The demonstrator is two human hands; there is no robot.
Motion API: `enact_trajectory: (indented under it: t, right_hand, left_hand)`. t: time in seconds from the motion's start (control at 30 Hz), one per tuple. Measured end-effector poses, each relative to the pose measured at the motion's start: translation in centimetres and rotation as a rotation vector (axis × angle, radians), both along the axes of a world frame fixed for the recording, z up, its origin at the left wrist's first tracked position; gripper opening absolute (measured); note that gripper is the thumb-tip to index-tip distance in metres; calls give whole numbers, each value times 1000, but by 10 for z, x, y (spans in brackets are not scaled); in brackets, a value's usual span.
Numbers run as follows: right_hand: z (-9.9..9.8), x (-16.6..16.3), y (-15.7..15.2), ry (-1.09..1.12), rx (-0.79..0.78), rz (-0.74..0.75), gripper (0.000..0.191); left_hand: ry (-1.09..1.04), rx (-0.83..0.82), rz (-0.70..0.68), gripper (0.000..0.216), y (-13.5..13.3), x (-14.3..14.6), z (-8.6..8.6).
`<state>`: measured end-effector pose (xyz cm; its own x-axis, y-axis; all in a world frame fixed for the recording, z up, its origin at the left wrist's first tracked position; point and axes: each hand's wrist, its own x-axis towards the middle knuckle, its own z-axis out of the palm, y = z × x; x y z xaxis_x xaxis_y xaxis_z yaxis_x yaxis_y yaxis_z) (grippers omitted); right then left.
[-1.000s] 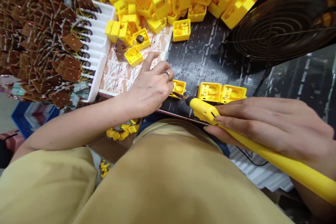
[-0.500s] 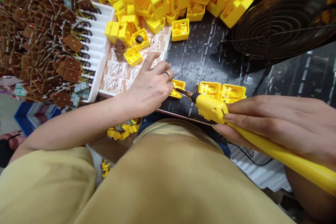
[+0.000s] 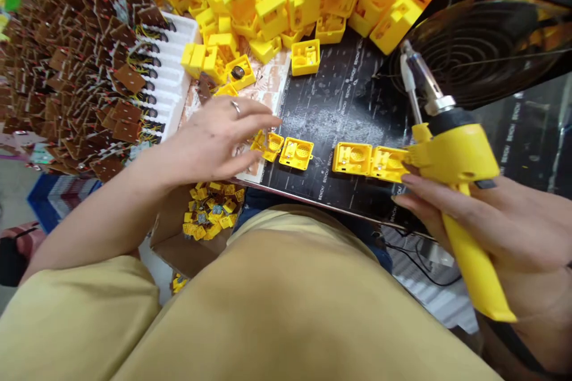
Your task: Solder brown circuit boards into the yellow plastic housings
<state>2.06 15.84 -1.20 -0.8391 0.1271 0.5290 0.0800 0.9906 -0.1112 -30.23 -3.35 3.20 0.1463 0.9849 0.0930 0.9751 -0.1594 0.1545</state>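
My right hand [image 3: 487, 220] is closed around a yellow soldering gun [image 3: 456, 149], whose metal tip and thin feed tube point up and away, off the work. Its fingertips are close beside the right one of two yellow plastic cases [image 3: 353, 158] standing side by side. My left hand [image 3: 218, 140], wearing a ring, has its fingers spread. Between its thumb and forefinger lies another small yellow case [image 3: 270, 146], partly behind the hand; whether they touch is unclear. Just right of that, an open yellow case [image 3: 296, 153] shows a round perforated grille inside.
Many yellow cases [image 3: 272, 9] are heaped at the back. Brown circuit boards [image 3: 89, 65] with wires are piled on white foam [image 3: 181, 47] at the left. A black fan [image 3: 465, 53] stands at the right. Below the table edge is a carton [image 3: 172, 229] of yellow parts.
The soldering gun has swung up and right, away from the case by my left hand. My left hand has moved left and spread its fingers, uncovering the cases there.
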Motion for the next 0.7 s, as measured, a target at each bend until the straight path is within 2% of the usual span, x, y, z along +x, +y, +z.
enact_trajectory:
  t: [0.1,0.2,0.27,0.33,0.4,0.47,0.5,0.53,0.6,0.63,0.7]
  right_hand:
    - [2,-13,7,41,45,21,73]
    - [-2,-25,13,26,108,62,65]
    - [-6,-31,17,-1,174,115,57]
    - [-11,-36,22,-26,175,183,48]
    - [-18,-39,27,-45,119,237,45]
    - [-25,-40,32,-84,57,249,45]
    - [-28,-41,33,-108,31,245,45]
    - [-32,-42,34,-129,16,236,44]
    - [-38,-48,29,-148,13,220,38]
    - [-39,-52,25,-136,17,210,34]
    - [-41,-65,13,-85,27,177,29]
  left_hand:
    - [25,55,-105,55,3,11,-37]
    - [140,296,-155,38,9,27,-78]
    - [148,438,-222,28,5,31,-89]
    - [80,486,-281,25,-10,29,-79]
    - [-50,404,-242,26,-34,21,-52]
    - [-197,107,-103,30,-59,9,-20]
    - [-248,-50,-90,31,-69,2,-6]
    - [-261,-128,-63,32,-76,-6,3]
    - [-241,-72,99,33,-77,-23,7]
    - [-213,30,235,33,-73,-32,1]
    - [-153,240,540,30,-55,-48,-22]
